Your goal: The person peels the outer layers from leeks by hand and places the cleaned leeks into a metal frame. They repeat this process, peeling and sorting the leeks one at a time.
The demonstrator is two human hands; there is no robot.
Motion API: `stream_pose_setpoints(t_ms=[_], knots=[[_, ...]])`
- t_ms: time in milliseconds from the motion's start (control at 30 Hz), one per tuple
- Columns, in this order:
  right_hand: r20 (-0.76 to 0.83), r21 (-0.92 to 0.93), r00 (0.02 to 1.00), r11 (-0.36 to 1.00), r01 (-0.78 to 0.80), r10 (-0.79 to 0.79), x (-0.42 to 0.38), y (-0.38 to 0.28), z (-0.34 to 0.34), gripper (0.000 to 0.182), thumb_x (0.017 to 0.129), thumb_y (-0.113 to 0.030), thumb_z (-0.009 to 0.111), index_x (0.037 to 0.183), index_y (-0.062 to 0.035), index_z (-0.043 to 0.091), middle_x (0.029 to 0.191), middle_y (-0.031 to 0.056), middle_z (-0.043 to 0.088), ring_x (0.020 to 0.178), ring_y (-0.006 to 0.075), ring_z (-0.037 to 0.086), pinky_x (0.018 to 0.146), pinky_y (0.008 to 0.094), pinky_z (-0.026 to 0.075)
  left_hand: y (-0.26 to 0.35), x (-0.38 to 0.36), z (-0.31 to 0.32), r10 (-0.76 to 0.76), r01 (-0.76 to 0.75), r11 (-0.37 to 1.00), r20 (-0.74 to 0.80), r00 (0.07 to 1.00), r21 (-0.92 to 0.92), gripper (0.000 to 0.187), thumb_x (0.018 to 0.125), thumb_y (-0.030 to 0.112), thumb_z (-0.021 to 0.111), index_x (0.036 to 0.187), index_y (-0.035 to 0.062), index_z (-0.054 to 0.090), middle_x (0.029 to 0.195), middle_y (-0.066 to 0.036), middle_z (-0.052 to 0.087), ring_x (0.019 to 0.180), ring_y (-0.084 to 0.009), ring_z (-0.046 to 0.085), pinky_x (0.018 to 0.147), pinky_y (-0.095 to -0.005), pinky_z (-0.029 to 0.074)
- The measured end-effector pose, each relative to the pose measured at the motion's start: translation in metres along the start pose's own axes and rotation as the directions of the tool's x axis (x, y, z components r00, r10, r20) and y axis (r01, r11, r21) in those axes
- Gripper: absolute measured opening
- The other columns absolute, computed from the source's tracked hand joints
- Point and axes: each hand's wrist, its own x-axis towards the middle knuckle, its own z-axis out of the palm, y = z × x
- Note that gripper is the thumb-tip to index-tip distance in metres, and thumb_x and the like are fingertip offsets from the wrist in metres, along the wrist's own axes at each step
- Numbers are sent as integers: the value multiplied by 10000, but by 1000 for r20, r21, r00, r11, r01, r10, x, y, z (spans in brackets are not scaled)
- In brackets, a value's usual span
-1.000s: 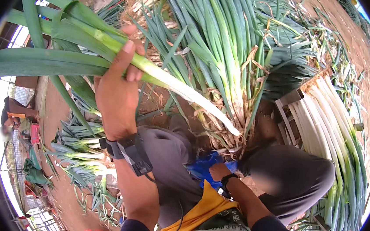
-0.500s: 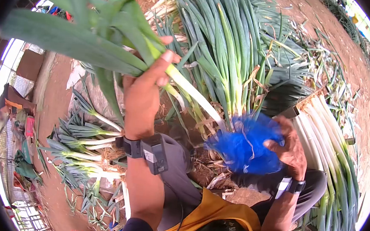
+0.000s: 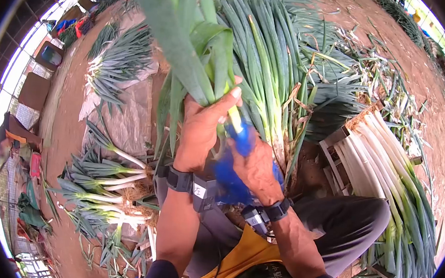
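Observation:
My left hand (image 3: 205,124) is closed around a leek (image 3: 216,59), just where the green leaves meet the pale stalk. The leaves rise past the top of the view. Below it, my right hand (image 3: 257,166) grips a crumpled, thin blue plastic sheet (image 3: 234,179), bunched around the leek's white stalk. The lower end of the stalk is hidden by the plastic and my fingers. Close behind my hands lies a thick pile of long leeks (image 3: 271,64), leaves pointing away from me.
Trimmed leeks with roots (image 3: 112,185) lie on the ground at left, with another bunch (image 3: 118,63) farther back on a pale sheet (image 3: 122,130). At right, a wooden frame (image 3: 332,151) holds stacked leeks (image 3: 385,158). Leaf scraps (image 3: 391,85) litter the soil behind.
My right hand has moved left with the blue plastic and now closes it around the stalk. My left hand has shifted right, and the leek stands more upright.

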Motion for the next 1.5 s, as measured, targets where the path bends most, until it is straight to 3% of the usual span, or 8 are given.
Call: stream_pose_setpoints(t_ms=[200, 700, 800, 900, 1000, 1100, 1300, 1500], knots=[[52, -61, 999, 998, -13, 16, -33, 29, -14, 388, 905, -212, 634, 1263, -82, 559, 877, 237, 678, 728, 452, 647, 626, 508, 518, 0, 1, -8, 23, -24, 999, -41, 999, -22, 265, 892, 73, 716, 1150, 24, 674, 875, -20, 670, 732, -66, 585, 548, -205, 361], [103, -323, 953, 916, -239, 285, -138, 149, -18, 653, 803, -304, 746, 1348, -28, 514, 1194, 197, 639, 1053, 377, 642, 903, 439, 534, -13, 10, -1, 82, -77, 996, -121, 989, 46, 354, 911, 80, 688, 1237, -26, 598, 831, -74, 634, 562, -45, 408, 510, -194, 329], [41, -413, 948, 870, -271, 315, -152, 164, -13, 639, 814, -286, 727, 1366, -50, 509, 1254, 188, 620, 1091, 375, 632, 940, 426, 523, -15, 10, -1, 68, -68, 998, -130, 989, 8, 306, 892, 57, 698, 1187, -3, 641, 848, -40, 645, 704, -61, 551, 530, -187, 332], [27, -487, 922, 811, -326, 386, -164, 173, -7, 686, 810, -315, 731, 1382, -24, 489, 1285, 194, 596, 1093, 358, 633, 937, 421, 524, -15, 10, 2, 71, -71, 997, -141, 987, 1, 324, 895, 69, 702, 1201, -9, 630, 835, -44, 632, 667, -55, 525, 524, -183, 328], [-13, -477, 926, 812, -336, 376, -167, 175, -10, 703, 804, -307, 735, 1391, -14, 484, 1149, 187, 662, 998, 352, 669, 866, 414, 548, -16, 12, -4, 89, -84, 996, -149, 985, 42, 354, 899, 83, 706, 1227, -11, 612, 827, -48, 621, 609, -43, 465, 516, -181, 322], [165, -509, 688, 658, -554, 706, -158, 167, -22, 609, 843, -262, 675, 1373, -19, 500, 1011, 195, 691, 945, 344, 685, 817, 427, 554, -10, 11, 3, 123, -108, 990, -168, 978, 93, 358, 914, 76, 681, 1250, -9, 594, 824, -55, 610, 565, -39, 401, 512, -187, 322], [62, -158, 761, 760, -631, 645, -215, 228, -15, 512, 806, -257, 705, 1288, -139, 580, 930, 129, 721, 842, 357, 687, 770, 413, 559, 5, 11, -4, 139, -127, 989, -175, 975, 74, 316, 942, 53, 630, 1248, -14, 590, 832, -65, 600, 571, -46, 392, 531, -191, 328], [-146, -288, 790, 738, -610, 595, -284, 321, 17, 260, 822, -223, 643, 1045, -107, 708, 995, 130, 733, 972, 341, 684, 861, 424, 539, 32, 7, 3, 281, -239, 955, -279, 918, 177, 341, 958, 85, 617, 1276, -23, 561, 847, -62, 581, 604, -49, 402, 542, -196, 328]])
